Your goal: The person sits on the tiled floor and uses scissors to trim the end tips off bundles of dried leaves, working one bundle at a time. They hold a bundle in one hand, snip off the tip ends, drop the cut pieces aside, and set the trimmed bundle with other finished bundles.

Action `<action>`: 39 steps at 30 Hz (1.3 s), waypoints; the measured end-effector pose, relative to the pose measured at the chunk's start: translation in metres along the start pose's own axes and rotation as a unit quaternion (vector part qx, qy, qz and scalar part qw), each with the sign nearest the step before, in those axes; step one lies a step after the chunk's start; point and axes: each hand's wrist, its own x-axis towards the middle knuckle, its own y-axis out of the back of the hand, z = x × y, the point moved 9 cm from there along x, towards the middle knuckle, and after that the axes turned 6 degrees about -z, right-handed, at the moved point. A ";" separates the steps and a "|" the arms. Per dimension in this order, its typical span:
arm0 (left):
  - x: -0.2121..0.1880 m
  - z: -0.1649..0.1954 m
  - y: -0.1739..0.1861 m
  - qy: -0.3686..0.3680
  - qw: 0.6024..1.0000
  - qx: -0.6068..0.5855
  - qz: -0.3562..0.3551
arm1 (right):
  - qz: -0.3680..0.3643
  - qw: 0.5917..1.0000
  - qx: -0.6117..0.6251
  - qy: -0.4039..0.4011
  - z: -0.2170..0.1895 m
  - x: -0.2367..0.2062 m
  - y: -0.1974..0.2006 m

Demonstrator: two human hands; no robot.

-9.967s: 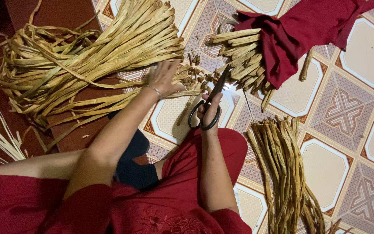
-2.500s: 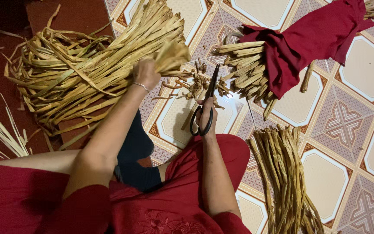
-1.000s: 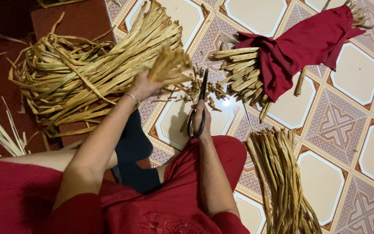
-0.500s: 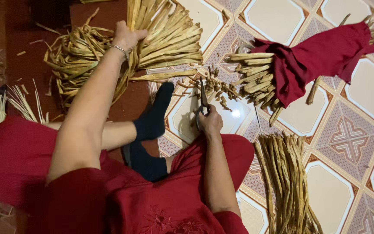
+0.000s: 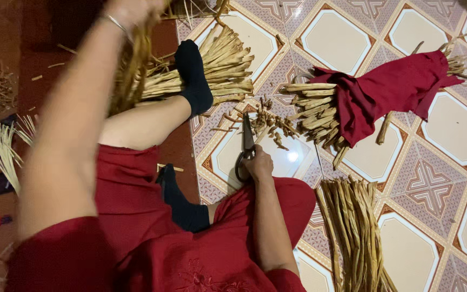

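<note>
Left hand (image 5: 131, 8) has risen with strips (image 5: 133, 70) – right hand (image 5: 259, 164) grips scissors (image 5: 246, 146)

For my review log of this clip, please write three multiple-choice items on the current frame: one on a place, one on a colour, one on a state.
1. Where do the scissors lie?
A. On the tiled floor by the cut scraps
B. On the red cloth
C. On the far-left straw bunch

2. What colour is the cloth wrapped round the bundle of strips?
A. Blue
B. Dark red
C. White

3. What is the left hand doing?
A. Resting flat on the floor
B. Holding the scissors
C. Raised, gripping a bunch of dried strips

Answers: 1 A, the blades point at the scraps on a pale tile, with the right hand on the handles. 2 B, the cloth is plainly dark red. 3 C, the strips hang from the lifted hand at the top edge.
</note>
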 end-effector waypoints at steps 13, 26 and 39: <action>-0.072 -0.002 -0.150 -0.029 0.983 0.099 -0.151 | 0.035 0.991 -0.131 -0.006 -0.010 -0.005 0.003; -0.043 0.040 -0.131 -0.049 0.989 -0.026 -0.135 | 0.082 0.992 -0.089 -0.018 0.000 -0.014 0.021; -0.009 0.128 -0.130 -0.107 0.932 -0.338 -0.073 | 0.328 0.800 0.250 0.437 -0.128 -0.141 0.277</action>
